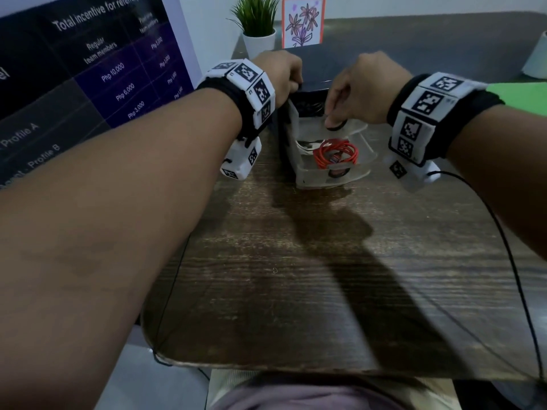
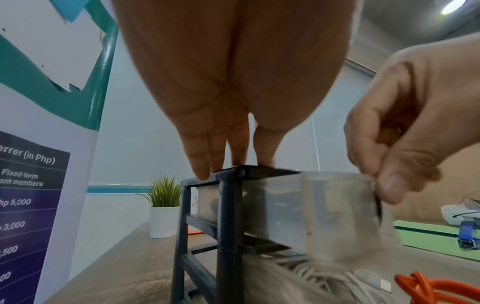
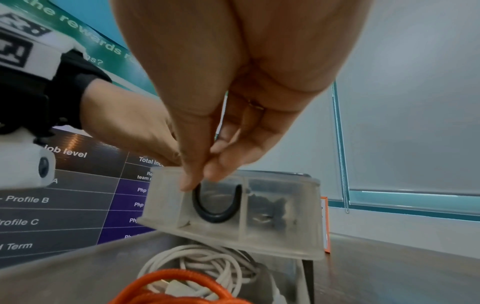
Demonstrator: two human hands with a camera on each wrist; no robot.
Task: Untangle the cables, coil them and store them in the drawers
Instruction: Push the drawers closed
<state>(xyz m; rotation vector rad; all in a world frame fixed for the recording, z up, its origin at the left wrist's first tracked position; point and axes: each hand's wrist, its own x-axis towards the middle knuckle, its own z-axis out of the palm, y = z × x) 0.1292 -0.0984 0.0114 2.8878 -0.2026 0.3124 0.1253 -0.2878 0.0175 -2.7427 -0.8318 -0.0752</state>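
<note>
A small drawer unit with a dark frame (image 1: 284, 137) (image 2: 228, 205) stands on the wooden table (image 1: 296, 261). My left hand (image 1: 296, 81) (image 2: 223, 168) presses straight fingers down on the frame's top. My right hand (image 1: 333, 122) (image 3: 200, 179) pinches the black ring handle (image 3: 215, 218) of the translucent top drawer (image 1: 349, 128) (image 3: 280, 236), which is partly out and holds a dark cable (image 3: 267, 205). Below it, open drawers hold a coiled white cable (image 3: 207, 265) (image 1: 305, 145) and a coiled orange cable (image 1: 336, 153) (image 3: 166, 288) (image 2: 436, 288).
A printed poster board (image 1: 88, 69) stands at the left. Behind the unit are a potted plant (image 1: 257, 22) and a flower drawing (image 1: 303, 20). A green sheet (image 1: 518, 93) lies at the right. Thin black wires (image 1: 503, 247) from my wrist cameras trail across the table.
</note>
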